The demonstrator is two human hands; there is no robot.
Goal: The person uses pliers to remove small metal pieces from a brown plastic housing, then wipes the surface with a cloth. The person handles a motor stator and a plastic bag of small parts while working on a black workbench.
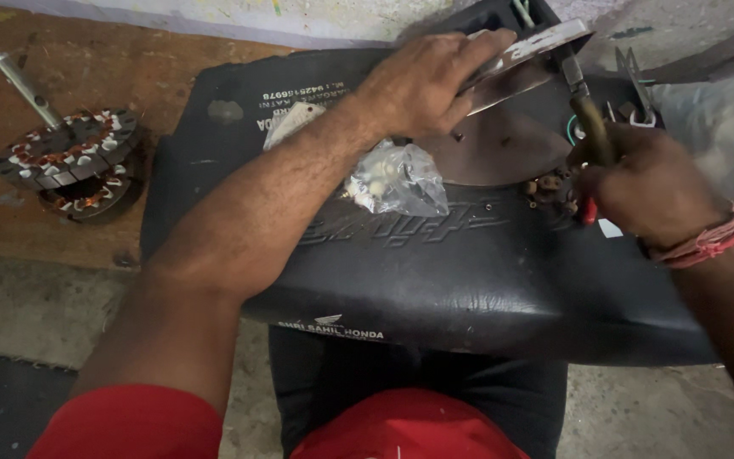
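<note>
Over on the left, a wound motor stator (70, 161) with its steel shaft (25, 87) sits on the worn brown board (87, 68). A crumpled clear plastic bag of small parts (397, 180) lies on the black padded seat (469, 280).

Black seat (435, 272), red sleeve (129, 421), copper-and-white striped winding (65, 157).
</note>
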